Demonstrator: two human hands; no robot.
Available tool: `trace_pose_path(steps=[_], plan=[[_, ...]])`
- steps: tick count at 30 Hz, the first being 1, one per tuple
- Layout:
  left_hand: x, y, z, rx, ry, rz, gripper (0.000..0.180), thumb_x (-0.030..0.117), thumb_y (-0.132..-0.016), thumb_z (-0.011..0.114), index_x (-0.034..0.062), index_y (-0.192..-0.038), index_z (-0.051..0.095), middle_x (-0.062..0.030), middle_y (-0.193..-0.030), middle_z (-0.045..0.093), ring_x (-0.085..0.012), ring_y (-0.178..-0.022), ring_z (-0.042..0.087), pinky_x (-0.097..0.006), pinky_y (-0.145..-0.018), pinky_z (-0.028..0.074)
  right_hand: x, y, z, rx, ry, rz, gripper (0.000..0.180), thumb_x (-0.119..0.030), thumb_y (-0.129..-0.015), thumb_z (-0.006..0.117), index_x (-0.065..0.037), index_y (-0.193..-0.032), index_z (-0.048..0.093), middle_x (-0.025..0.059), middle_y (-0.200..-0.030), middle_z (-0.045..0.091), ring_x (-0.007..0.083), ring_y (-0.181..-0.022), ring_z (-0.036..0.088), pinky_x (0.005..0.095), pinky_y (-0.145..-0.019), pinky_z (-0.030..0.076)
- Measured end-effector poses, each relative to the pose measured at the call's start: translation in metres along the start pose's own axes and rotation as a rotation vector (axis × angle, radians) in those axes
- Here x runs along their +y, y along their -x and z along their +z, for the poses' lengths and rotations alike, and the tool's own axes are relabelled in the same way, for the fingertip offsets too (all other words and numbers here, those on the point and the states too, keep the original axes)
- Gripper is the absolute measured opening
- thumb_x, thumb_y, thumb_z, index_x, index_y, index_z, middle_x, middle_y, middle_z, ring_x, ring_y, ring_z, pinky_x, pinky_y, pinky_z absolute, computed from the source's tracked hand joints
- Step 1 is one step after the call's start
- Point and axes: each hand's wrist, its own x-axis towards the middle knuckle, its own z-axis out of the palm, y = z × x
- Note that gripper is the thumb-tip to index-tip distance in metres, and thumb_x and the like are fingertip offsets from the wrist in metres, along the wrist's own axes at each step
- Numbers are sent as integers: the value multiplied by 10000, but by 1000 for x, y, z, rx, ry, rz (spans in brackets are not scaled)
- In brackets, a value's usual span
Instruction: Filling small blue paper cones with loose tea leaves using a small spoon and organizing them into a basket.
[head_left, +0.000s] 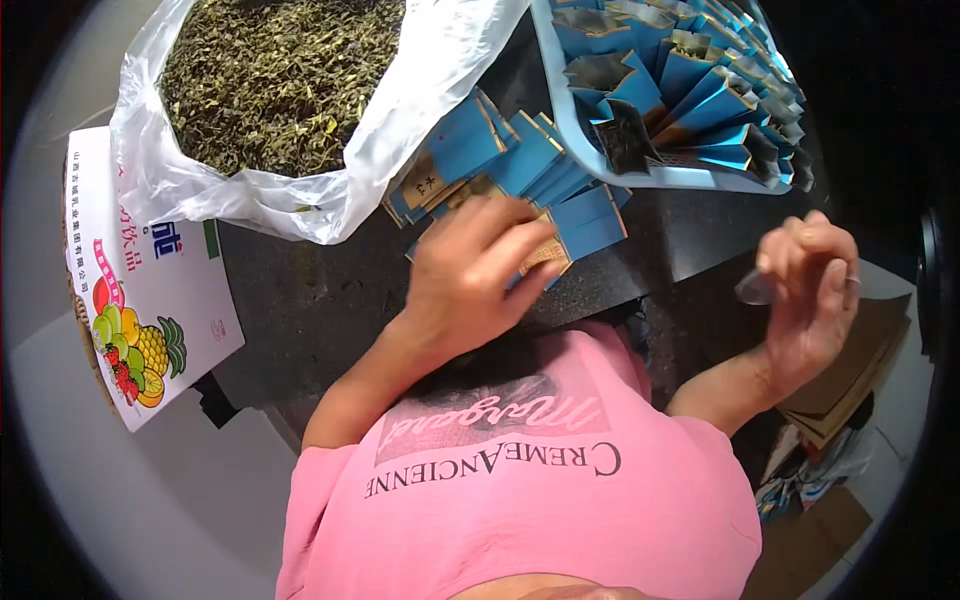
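Left hand [475, 265] on packets [592, 222] left of tub [680, 180], grip I cannot tell | right hand [815, 300] apparently holds clear piece [754, 289] | step: probably picking packet | next: needs separating one

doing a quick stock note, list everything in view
plastic bag: one, whitish, upper left
dried leaves: uncounted, green-brown, in bag
carton: one, white, left
tray: one, pale blue, upper right
open packets: many, blue, in tray
flat packets: several, blue, on table
table: one, dark, centre
cardboard: several pieces, brown, right
clear piece: one, colourless, at right hand
shirt: one, pink, lower centre
left hand: one, bare, on flat packets
right hand: one, bare, right
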Motion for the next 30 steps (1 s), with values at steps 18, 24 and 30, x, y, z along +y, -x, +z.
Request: trace_pose_path(steps=[18, 24, 30], plan=[[-2, -12, 25, -80, -212, -73, 179, 21, -739, 699, 10, -907, 640, -98, -980, 616, -270, -832, 627, -349, -667, 518, 16, -16, 34, -280, -393, 149, 468, -406, -1015, 484, 34, -1003, 643, 46, -680, 493, 107, -532, 526, 203, -496, 372], [9, -19, -23, 177, 215, -35, 202, -86, -692, 711, 34, -849, 670, -99, -834, 627, -235, -691, 622, -309, -567, 490, 2, -24, 24, -231, -591, 93, 300, -277, -1037, 458, -1, -1038, 576, 43, -785, 424, 112, -611, 495, 237, -530, 452], [29, 1, -77, 308, 272, 16, 223, -85, -655, 750, 17, -848, 705, -93, -809, 619, -161, -653, 587, -246, -530, 441, -19, -38, 39, -186, -424, 13, 299, -302, -1032, 471, -11, -1007, 534, 47, -773, 437, 73, -569, 425, 196, -481, 378]])
